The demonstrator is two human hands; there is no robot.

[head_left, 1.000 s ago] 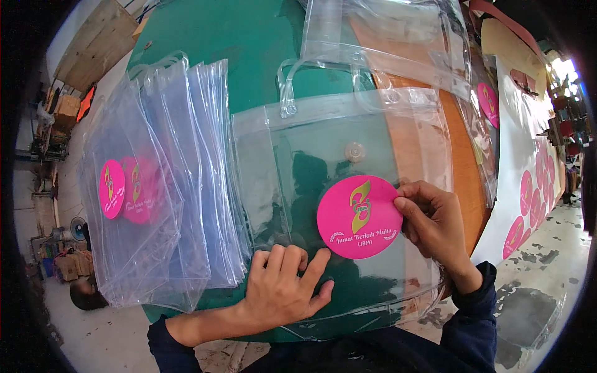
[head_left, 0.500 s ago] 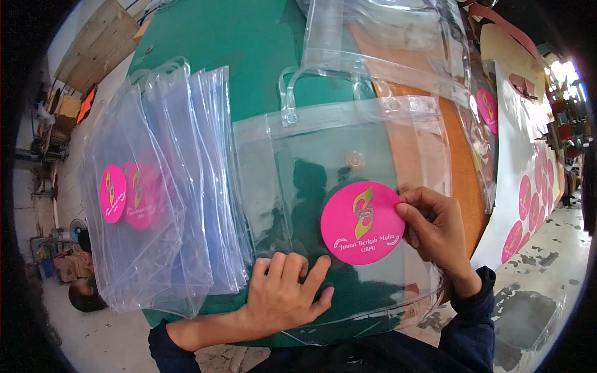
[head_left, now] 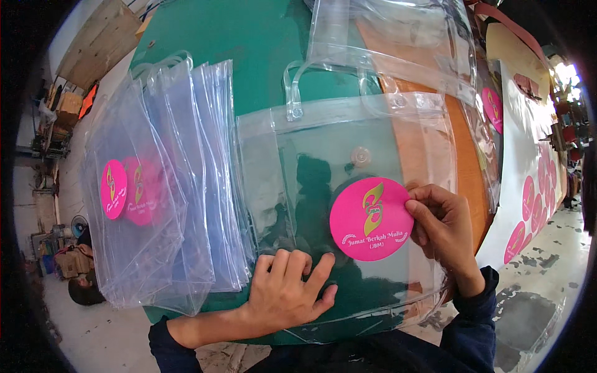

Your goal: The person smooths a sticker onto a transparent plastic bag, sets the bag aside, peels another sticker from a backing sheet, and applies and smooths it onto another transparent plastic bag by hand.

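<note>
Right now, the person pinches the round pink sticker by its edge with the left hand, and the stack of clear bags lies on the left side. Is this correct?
Not quite: the head view shows the right hand, not the left hand, pinching the round pink sticker by its edge. The stack of clear bags does lie on the left side.

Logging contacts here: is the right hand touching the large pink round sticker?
Touching. The head view shows the right hand pinching the pink round sticker at its right edge.
</note>
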